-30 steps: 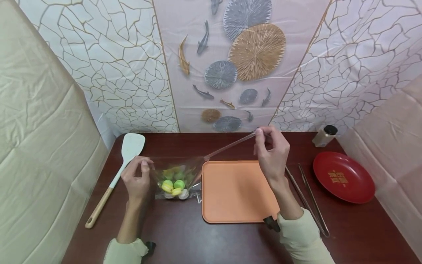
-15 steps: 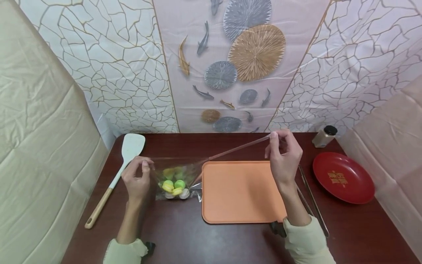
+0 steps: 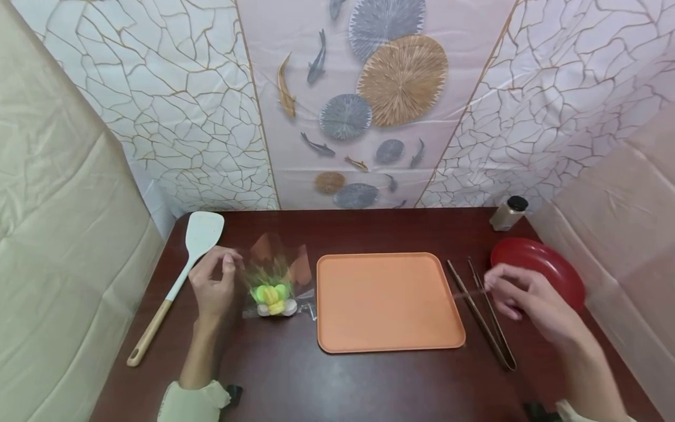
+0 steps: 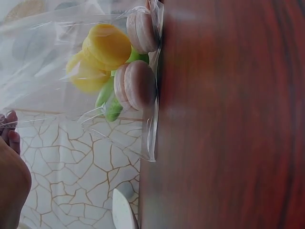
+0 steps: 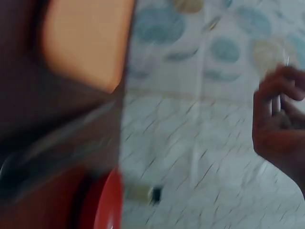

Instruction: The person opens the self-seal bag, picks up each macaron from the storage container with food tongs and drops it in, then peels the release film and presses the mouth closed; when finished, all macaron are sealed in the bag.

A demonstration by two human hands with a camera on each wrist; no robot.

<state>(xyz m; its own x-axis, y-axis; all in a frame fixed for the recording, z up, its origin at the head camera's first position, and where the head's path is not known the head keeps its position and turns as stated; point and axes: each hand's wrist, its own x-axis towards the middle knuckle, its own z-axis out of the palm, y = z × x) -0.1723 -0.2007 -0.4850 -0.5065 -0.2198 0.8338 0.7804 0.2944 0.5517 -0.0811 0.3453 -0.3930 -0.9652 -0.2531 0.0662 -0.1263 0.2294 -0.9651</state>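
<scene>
My left hand (image 3: 215, 284) pinches the top corner of a clear plastic bag (image 3: 274, 264), which stands on the table left of the tray. Inside lie several macarons, green, yellow (image 4: 107, 47) and pale pinkish ones (image 4: 139, 85), gathered at the bottom. The bag's top edge fans out loosely. Over the right side of the table, my right hand (image 3: 532, 299) pinches a thin clear plastic strip (image 3: 468, 293), its free end trailing left towards the tray. This hand overlaps the red plate in the head view. Motion blurs much of the right wrist view.
An orange tray (image 3: 390, 302) lies mid-table. Metal tongs (image 3: 490, 328) rest to its right, beside the red plate (image 3: 554, 269). A black-capped jar (image 3: 508, 213) stands at the back right. On the left lies a pale spatula (image 3: 204, 233) with a wooden handle.
The strip stretched from the bag to my right hand and is now apart from the bag. My right hand has moved right and nearer; the left keeps its place. The bag's top has slackened.
</scene>
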